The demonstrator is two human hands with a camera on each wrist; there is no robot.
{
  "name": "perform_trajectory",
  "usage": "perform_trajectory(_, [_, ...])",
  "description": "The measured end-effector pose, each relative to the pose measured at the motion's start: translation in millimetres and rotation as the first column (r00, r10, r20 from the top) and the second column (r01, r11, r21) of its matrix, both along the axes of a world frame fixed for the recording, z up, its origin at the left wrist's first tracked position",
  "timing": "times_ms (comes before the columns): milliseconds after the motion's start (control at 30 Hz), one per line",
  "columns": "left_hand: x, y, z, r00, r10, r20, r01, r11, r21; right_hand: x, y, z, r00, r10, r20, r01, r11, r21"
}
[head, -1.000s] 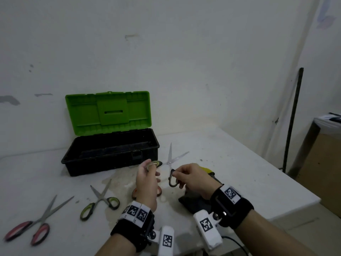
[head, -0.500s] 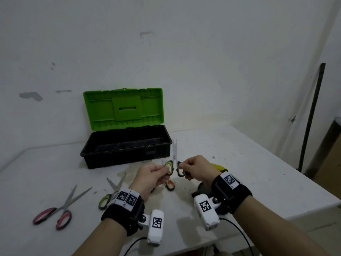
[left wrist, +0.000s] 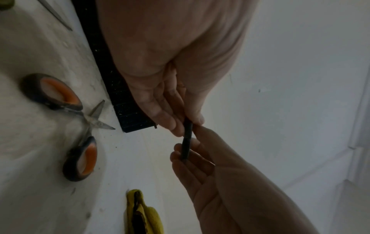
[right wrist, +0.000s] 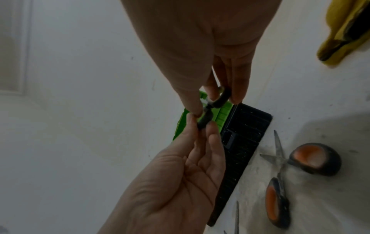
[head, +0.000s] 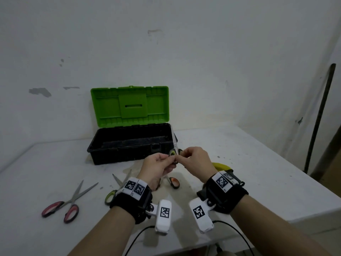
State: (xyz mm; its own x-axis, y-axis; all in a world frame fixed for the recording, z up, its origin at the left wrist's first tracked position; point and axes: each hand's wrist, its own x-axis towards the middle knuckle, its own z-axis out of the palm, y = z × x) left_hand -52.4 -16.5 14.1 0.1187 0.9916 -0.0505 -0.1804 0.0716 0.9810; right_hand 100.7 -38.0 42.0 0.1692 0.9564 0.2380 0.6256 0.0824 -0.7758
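Small scissors (head: 174, 145) with dark, green-lined handles are held upright above the table, blades together and pointing up in front of the toolbox. My left hand (head: 172, 160) pinches one handle loop (right wrist: 204, 120) between thumb and fingers. My right hand (head: 181, 156) pinches the other loop (right wrist: 222, 98). In the left wrist view the handles (left wrist: 187, 139) show edge-on as a dark bar between both hands' fingertips. The open toolbox (head: 118, 154) has a black base and a raised green lid (head: 130, 106); what shows of its inside holds no tool.
On the white table (head: 258, 163) lie red-handled scissors (head: 68, 205) at the left, green-handled scissors (head: 110, 195) partly under my left wrist, and orange-handled scissors (head: 173, 182) below my hands. A yellow and black item (head: 222, 166) lies by my right wrist. The table edge runs along the right.
One second ago the blades stood apart in a V; they are now together. Both hands have drawn closer and moved the scissors up toward the toolbox.
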Motion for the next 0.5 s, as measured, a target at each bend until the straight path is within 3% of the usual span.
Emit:
perform_trajectory(300, [-32.9,29.6,34.5,0.981,0.032,-0.19,-0.005,0.99,0.138,-27.7,43.6,39.1,0.997,-0.004,0.073,0.004,1.0,-0.003])
perform_trajectory(500, [-104.9,84.2,51.9,0.894,0.234,-0.381,-0.14,0.956,0.258,-46.8,107.9,52.9,0.982,-0.046,0.185,0.059,0.996,-0.064])
